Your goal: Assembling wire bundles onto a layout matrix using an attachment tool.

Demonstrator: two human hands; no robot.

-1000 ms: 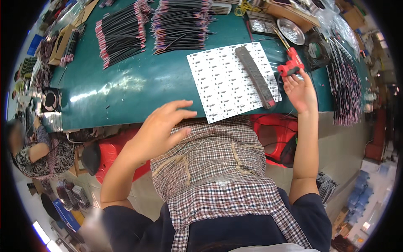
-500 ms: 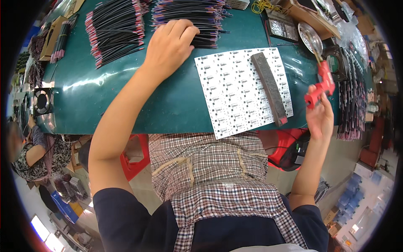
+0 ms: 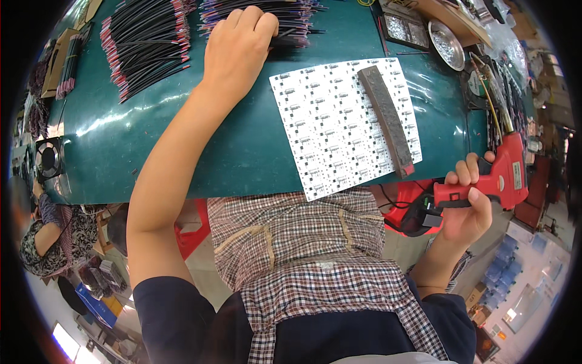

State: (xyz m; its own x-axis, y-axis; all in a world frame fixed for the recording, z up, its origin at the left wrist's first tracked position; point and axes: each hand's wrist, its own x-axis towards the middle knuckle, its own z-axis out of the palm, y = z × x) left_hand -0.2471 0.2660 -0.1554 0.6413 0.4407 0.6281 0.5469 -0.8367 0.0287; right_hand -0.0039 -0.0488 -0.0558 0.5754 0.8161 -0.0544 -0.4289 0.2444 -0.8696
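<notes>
My right hand (image 3: 470, 209) grips the handle of a red soldering gun (image 3: 513, 173) beyond the table's right front edge. Its metal nozzle points away from me, a thin brass tube beside it. At the far side, my left hand (image 3: 239, 51) rests at the near edge of a pile of short black wires (image 3: 294, 35). Its fingers are curled down and closed; whatever they pinch is hidden beneath them. Between the hands lies a white panel of small printed circuit boards (image 3: 324, 130). A dark, heavy-looking bar (image 3: 385, 118) lies across its right part.
Another pile of black wires with red ends (image 3: 148, 45) lies at the far left. A metal dish (image 3: 446, 45) and a dark tray (image 3: 405, 30) sit at the back right. A small fan (image 3: 48, 156) stands at the left edge. Another person (image 3: 57, 230) sits at left.
The soldering gun has swung right and toward me in my right hand, off the tabletop. My left hand stays at the wire pile. The whole view has shifted slightly.
</notes>
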